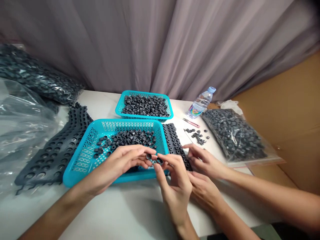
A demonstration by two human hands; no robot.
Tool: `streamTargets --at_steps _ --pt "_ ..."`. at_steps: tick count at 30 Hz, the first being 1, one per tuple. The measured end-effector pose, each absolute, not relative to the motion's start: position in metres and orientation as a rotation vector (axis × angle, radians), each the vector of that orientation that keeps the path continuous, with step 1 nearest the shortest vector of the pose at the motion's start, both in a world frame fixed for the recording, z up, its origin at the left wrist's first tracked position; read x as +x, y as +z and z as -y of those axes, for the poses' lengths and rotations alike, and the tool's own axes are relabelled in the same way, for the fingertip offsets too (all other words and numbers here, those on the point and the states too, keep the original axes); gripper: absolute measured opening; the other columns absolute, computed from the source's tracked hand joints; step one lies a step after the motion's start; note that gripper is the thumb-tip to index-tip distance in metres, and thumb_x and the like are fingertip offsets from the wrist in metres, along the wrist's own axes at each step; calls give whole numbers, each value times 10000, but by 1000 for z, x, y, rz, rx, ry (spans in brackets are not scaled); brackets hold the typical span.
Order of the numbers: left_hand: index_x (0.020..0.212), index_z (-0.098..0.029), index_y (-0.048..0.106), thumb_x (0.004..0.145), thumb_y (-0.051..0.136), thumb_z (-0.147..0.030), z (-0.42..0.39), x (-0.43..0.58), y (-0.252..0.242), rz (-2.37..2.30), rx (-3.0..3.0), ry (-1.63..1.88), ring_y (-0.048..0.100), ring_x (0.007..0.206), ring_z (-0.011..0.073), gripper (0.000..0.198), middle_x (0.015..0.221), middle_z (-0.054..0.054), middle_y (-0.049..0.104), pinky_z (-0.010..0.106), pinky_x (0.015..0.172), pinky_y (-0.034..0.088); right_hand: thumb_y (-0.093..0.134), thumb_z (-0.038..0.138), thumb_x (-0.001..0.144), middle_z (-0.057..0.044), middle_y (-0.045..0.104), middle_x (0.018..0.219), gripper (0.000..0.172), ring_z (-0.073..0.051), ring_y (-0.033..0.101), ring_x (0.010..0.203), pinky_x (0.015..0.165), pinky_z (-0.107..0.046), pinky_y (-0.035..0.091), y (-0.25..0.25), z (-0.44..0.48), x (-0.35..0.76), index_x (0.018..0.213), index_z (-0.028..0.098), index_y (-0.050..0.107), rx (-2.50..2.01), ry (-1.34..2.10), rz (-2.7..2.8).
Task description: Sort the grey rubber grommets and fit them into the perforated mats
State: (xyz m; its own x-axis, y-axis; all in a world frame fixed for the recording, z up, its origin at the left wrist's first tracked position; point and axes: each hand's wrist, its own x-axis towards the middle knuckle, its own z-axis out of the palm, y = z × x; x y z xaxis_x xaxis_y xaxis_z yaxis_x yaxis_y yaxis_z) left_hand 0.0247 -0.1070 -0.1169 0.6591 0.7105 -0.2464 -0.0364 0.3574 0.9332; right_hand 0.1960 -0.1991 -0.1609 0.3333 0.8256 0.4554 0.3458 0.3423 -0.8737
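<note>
Left of frame: dark perforated sheet point(52, 151). Centre: front blue basket point(70, 180), with loose black pieces point(135, 138) inside. Lower centre, over basket's near side: left hand point(122, 161), holding small black ring point(148, 156) at fingertips; just right, right hand point(175, 180), pinching second ring point(159, 161), near first. Right of frame: co-worker's two hands point(207, 165) beside studded strip point(173, 138).
</note>
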Motion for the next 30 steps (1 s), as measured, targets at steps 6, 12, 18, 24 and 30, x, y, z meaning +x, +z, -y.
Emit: streamTargets --at_steps 6,12,18,24,30 --pt "1298 -258 699 997 646 -455 108 21 -117 -946 1658 639 702 1120 217 363 1325 48 706 331 1027 540 698 302 976 -13 627 814 184 -107 593 568 475 -217 509 -158 198 188 1140 227 734 -1193 822 925" --pt "1320 -303 639 1036 606 -379 114 17 -115 -968 2029 727 698 1051 157 296 1295 -12 703 268 1024 522 703 404 974 36 579 618 243 -85 559 401 346 -168 471 -158 194 187 1017 167 738 -1074 1099 674" --pt "1258 -258 659 1043 588 -267 118 17 -114 -823 2142 791 678 1092 184 227 1239 26 702 277 1022 513 670 464 986 23 586 587 335 -92 548 370 318 -176 466 -163 193 189 853 160 714 -1073 1116 660" --pt "1223 -270 656 1061 552 -266 117 16 -114 -790 2143 740 659 1127 176 192 1217 24 681 259 1019 496 672 490 975 10 624 667 336 -77 543 367 339 -186 485 -158 194 190 984 170 775 -1144 1086 715" --pt "1326 -326 618 1077 506 -399 108 14 -123 -904 2139 501 549 1320 194 283 1396 3 589 283 1137 407 686 546 929 -17 669 721 332 -134 585 421 374 -259 533 -155 195 188 1005 250 814 -1225 1074 890"
